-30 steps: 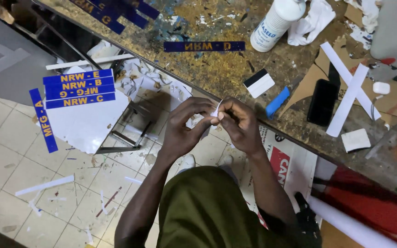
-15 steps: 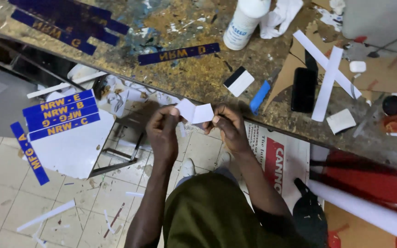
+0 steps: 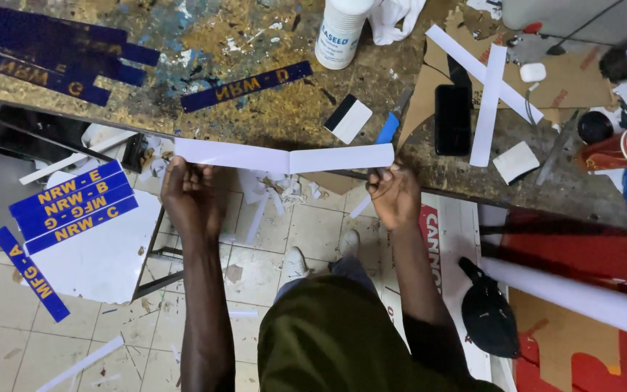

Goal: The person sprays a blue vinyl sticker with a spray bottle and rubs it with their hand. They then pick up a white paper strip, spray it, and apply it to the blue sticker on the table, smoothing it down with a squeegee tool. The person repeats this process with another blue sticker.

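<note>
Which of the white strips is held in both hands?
The long creased white strip, stretched between the left hand and the right hand at the bench edge. The two crossed strips lie loose on the bench.

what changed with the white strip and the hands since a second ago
The hands moved apart: the left hand went left, the right hand right, and the folded white strip between them opened out to its full length, a crease still showing near the middle. Both hands kept hold of its ends. The blue strip, bottle and phone stayed on the bench.
</note>
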